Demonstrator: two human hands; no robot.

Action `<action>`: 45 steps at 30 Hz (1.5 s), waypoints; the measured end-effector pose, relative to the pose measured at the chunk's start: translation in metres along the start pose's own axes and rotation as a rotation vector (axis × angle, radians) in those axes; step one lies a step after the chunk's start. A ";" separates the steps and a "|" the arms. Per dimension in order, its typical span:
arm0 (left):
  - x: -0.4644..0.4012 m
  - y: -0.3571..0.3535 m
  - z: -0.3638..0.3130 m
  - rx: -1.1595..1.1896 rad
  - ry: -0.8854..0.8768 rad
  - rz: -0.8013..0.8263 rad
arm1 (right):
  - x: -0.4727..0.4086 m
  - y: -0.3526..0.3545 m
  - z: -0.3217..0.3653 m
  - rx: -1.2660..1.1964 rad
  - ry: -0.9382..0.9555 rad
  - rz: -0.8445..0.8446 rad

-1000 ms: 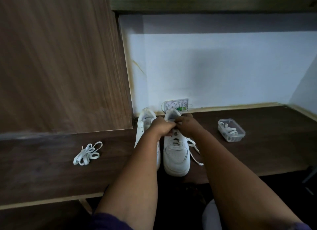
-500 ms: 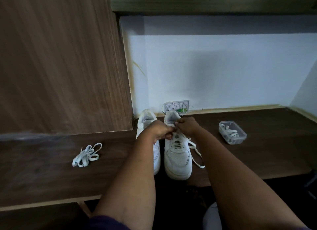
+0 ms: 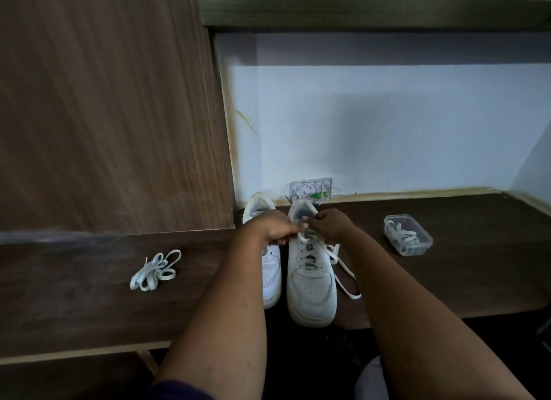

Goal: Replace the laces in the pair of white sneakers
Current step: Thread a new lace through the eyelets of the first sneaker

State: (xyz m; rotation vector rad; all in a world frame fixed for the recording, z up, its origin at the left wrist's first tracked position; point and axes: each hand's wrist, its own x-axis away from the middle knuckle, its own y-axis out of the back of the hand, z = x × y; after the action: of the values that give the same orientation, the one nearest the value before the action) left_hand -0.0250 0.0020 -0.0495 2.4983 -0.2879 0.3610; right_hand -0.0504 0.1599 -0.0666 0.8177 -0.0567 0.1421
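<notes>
My left hand (image 3: 275, 228) and right hand (image 3: 329, 225) meet at the top eyelets of the right sneaker (image 3: 310, 268) on the table (image 3: 447, 268), fingers curled, apparently pinching the lace (image 3: 343, 268), though that's blurry. I'd pull each end evenly and keep it flat through each eyelet.

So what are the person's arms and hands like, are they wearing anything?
Both forearms are bare, with no watch, bracelet or gloves in view. The left hand and right hand show no rings that I can make out. At the bottom edge, a dark purple sleeve begins near the left elbow. The right arm's sleeve is out of view.
</notes>
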 end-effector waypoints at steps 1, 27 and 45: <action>0.000 -0.001 0.000 -0.019 -0.044 -0.011 | 0.000 -0.001 0.000 0.019 0.012 0.005; 0.003 0.003 -0.013 0.485 -0.287 -0.005 | -0.007 0.002 -0.013 -0.078 0.060 -0.086; -0.006 -0.012 -0.008 -0.233 -0.156 -0.238 | -0.011 0.003 -0.018 -0.141 0.059 -0.115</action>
State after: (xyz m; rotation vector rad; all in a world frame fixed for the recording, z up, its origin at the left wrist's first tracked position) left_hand -0.0293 0.0167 -0.0514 2.3007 -0.0862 0.0326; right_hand -0.0617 0.1739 -0.0780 0.6736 0.0358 0.0525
